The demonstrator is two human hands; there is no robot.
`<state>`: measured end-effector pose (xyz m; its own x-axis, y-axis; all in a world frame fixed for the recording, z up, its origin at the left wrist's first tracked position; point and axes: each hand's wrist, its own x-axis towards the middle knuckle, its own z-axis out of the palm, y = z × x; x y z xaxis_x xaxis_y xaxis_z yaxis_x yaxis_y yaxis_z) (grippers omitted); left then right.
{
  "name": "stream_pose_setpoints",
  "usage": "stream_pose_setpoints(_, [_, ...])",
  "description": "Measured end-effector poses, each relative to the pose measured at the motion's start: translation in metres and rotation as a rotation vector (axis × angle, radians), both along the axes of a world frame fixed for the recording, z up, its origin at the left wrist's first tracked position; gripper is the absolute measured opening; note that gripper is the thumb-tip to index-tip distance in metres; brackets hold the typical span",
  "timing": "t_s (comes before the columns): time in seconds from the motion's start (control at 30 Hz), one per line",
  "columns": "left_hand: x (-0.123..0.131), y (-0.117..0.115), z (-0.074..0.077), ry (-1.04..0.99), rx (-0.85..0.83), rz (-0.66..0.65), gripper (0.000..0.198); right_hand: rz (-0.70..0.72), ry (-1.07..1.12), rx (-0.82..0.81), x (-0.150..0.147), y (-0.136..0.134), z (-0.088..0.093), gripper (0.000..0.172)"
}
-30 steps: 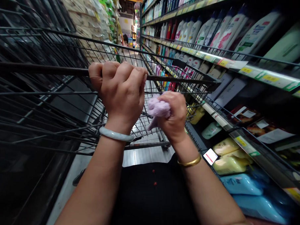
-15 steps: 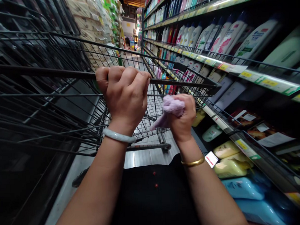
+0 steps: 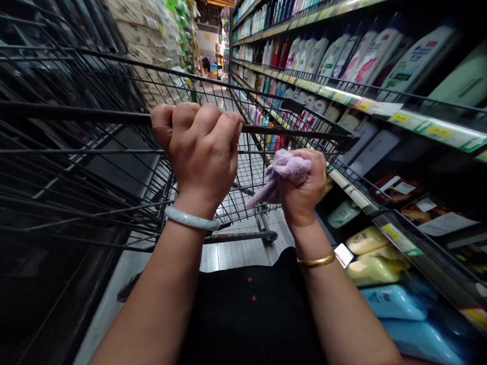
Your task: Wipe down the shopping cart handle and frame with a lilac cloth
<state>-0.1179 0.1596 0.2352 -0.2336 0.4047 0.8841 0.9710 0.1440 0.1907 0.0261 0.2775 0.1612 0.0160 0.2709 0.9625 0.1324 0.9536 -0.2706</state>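
My left hand (image 3: 202, 152) is wrapped round the dark handle bar (image 3: 83, 115) of a wire shopping cart (image 3: 244, 198). A pale bangle (image 3: 192, 218) sits on that wrist. Lower and to the right, my right hand (image 3: 306, 188) is closed round a bunched purple cloth (image 3: 289, 168), whose pointed end hangs out toward the left. This hand is just below the bar and apart from it. A gold bangle (image 3: 316, 261) is on the right wrist. The part of the cloth inside the fist is hidden.
Shelves with many bottles (image 3: 377, 47) run along the right, edged by price strips (image 3: 418, 123). Yellow bottles (image 3: 374, 268) and blue bottles (image 3: 394, 303) lie low at the right. Stacked packs (image 3: 140, 41) line the left. Tiled floor (image 3: 230, 255) shows below the cart.
My right hand has shifted slightly right with the purple cloth. The left hand stays on the handle bar, and the cart looks nearly unchanged.
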Motion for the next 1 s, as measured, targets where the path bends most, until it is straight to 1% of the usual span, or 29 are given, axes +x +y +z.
stream_pose_setpoints(0.03, [0.0, 0.0, 0.0, -0.02, 0.009, -0.029, 0.038, 0.008, -0.008, -0.003, -0.001, -0.001, -0.001, 0.014])
stream_pose_setpoints(0.1, [0.0, 0.0, 0.0, -0.061, 0.029, -0.082, 0.036, 0.07, -0.107, 0.023, -0.007, -0.01, -0.004, 0.012])
stream_pose_setpoints(0.13, [0.0, 0.0, -0.001, -0.069, 0.036, -0.093, 0.035, 0.107, -0.179, 0.047, -0.011, -0.015, -0.005, 0.014])
stream_pose_setpoints(0.2, [0.0, 0.0, -0.001, -0.053, 0.044, -0.07, 0.034, 0.17, -0.281, 0.094, -0.016, -0.023, -0.004, 0.018])
stream_pose_setpoints(0.23, [-0.001, 0.0, -0.001, -0.033, 0.041, -0.048, 0.034, 0.183, -0.283, 0.102, -0.017, -0.024, -0.003, 0.018])
stream_pose_setpoints(0.3, [-0.001, 0.0, -0.002, 0.002, 0.032, -0.015, 0.034, 0.16, -0.18, 0.065, -0.015, -0.019, 0.001, 0.016])
stream_pose_setpoints(0.37, [-0.002, 0.0, -0.001, 0.021, 0.024, -0.003, 0.036, 0.091, -0.04, -0.009, -0.01, -0.011, 0.005, 0.014])
stream_pose_setpoints(0.43, [-0.002, 0.0, -0.001, 0.033, 0.018, 0.005, 0.037, 0.021, 0.034, -0.067, -0.008, -0.005, 0.007, 0.016])
stream_pose_setpoints(0.47, [-0.002, -0.001, -0.001, 0.042, 0.016, 0.013, 0.037, 0.009, 0.038, -0.079, -0.009, -0.005, 0.006, 0.016])
stream_pose_setpoints(0.53, [-0.001, -0.001, -0.002, 0.055, 0.014, 0.025, 0.035, 0.044, -0.016, -0.073, -0.013, -0.011, 0.005, 0.014])
stream_pose_setpoints(0.6, [-0.001, -0.002, -0.002, 0.051, 0.026, 0.011, 0.032, 0.105, -0.115, -0.028, -0.018, -0.019, 0.004, 0.014])
stream_pose_setpoints(0.67, [0.0, -0.002, -0.004, 0.02, 0.033, -0.016, 0.029, 0.126, -0.163, 0.021, -0.021, -0.023, 0.006, 0.015])
stream_pose_setpoints(0.73, [-0.001, 0.0, -0.005, -0.003, 0.032, -0.03, 0.025, 0.089, -0.103, 0.017, -0.021, -0.023, 0.01, 0.015])
stream_pose_setpoints(0.8, [-0.002, 0.001, -0.006, -0.003, 0.04, -0.03, 0.023, 0.039, 0.001, -0.028, -0.02, -0.021, 0.012, 0.016])
stream_pose_setpoints(0.87, [-0.002, 0.002, -0.006, 0.014, 0.059, -0.03, 0.023, 0.021, 0.023, -0.042, -0.021, -0.021, 0.011, 0.015])
stream_pose_setpoints(1.0, [-0.002, 0.002, -0.007, 0.039, 0.067, -0.01, 0.024, 0.112, -0.154, 0.056, -0.024, -0.027, 0.01, 0.016])
